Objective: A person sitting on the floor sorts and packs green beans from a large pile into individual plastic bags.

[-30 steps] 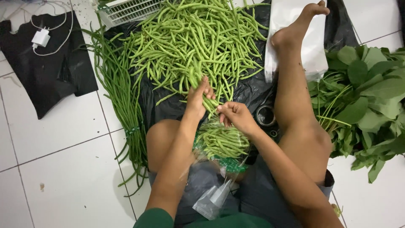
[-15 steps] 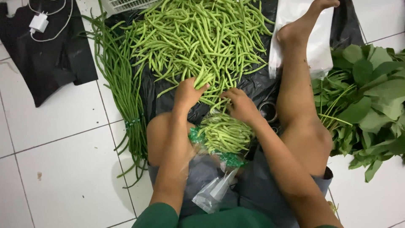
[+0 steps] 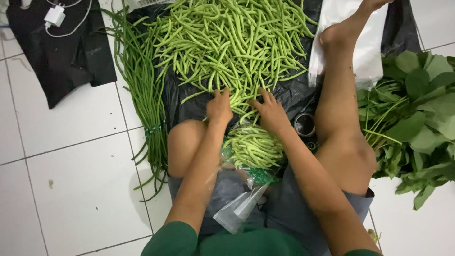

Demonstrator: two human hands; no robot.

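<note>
Leftmost, a bundle of long beans (image 3: 144,90) lay along the black sheet's (image 3: 189,106) left edge. Next, the left hand (image 3: 219,108) and right hand (image 3: 271,113) rested fingers spread, clamping nothing, on the near edge of the green bean pile (image 3: 232,42), pods mostly pointing away. Leafy greens (image 3: 412,118) lay rightmost.

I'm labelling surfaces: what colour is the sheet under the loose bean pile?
Black: the plastic sheet under the green beans shows plainly in the head view.
</note>
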